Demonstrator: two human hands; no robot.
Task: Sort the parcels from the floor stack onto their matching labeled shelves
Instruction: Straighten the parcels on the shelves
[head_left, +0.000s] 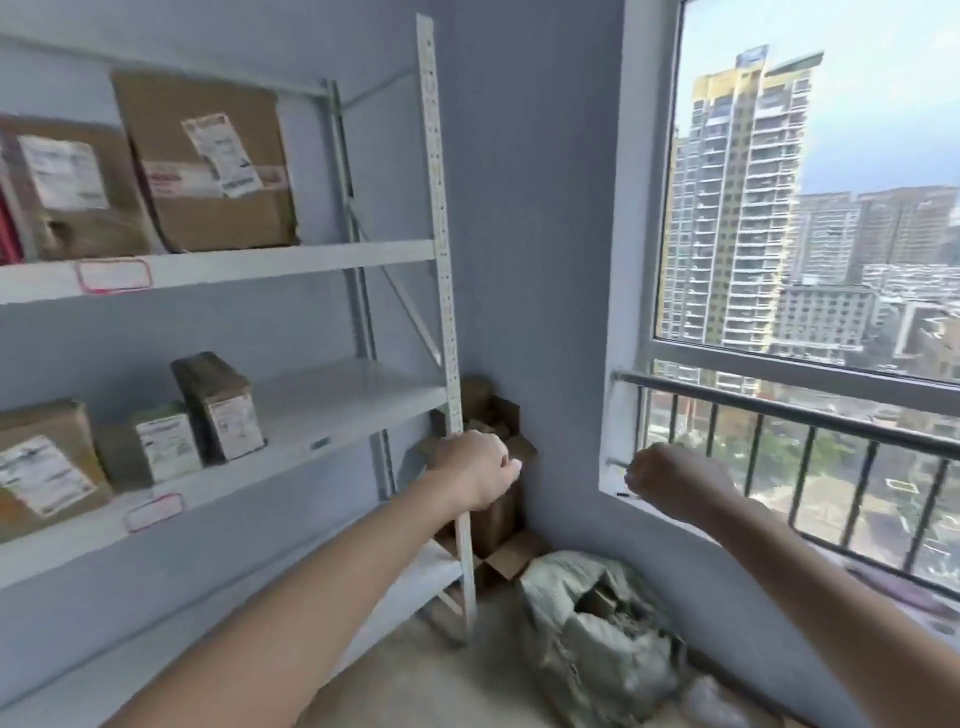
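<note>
Fingers (511, 464) curled, shelf post (441, 260), sack (597, 639) below

A spare room in a high-rise flat, turned into a small parcel store. Shown by a white metal shelving unit (441, 249) against bare pale-blue walls, loaded with labelled cardboard parcels (208, 161), pink-edged shelf tags (113, 275) stuck on the shelf fronts, opened cartons (498, 431) in the corner, a woven sack (587, 634) on the floor, and a railed window (795, 415) facing apartment towers.
</note>
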